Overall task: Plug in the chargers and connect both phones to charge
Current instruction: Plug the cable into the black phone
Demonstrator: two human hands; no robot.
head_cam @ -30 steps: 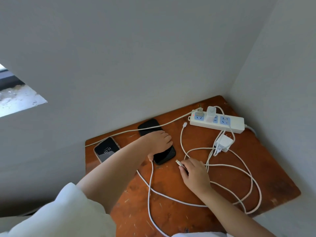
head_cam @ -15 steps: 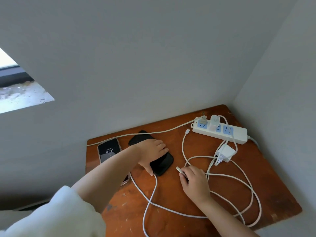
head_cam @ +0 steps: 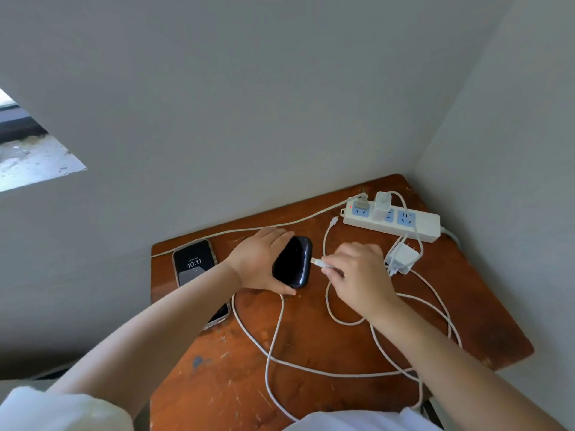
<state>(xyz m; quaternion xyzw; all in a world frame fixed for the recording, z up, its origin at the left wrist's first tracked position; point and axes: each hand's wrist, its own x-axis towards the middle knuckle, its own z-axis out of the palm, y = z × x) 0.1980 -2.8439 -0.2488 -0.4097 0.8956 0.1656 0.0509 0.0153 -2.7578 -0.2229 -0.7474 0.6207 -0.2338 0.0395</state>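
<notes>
On table (head_cam: 311,337) | black phone (head_cam: 292,262) tilted, end toward cable plug (head_cam: 317,261)

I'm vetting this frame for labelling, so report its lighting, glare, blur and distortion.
Head view: soft, even daylight with faint shadows under the hands; wide-angle bending curves the wall edges and stretches the forearms; the dark phone under the left hand shows mild sheen, no harsh glare; the lit phone reads 10:11 clearly; the right hand and its cable plug look slightly soft.
</notes>
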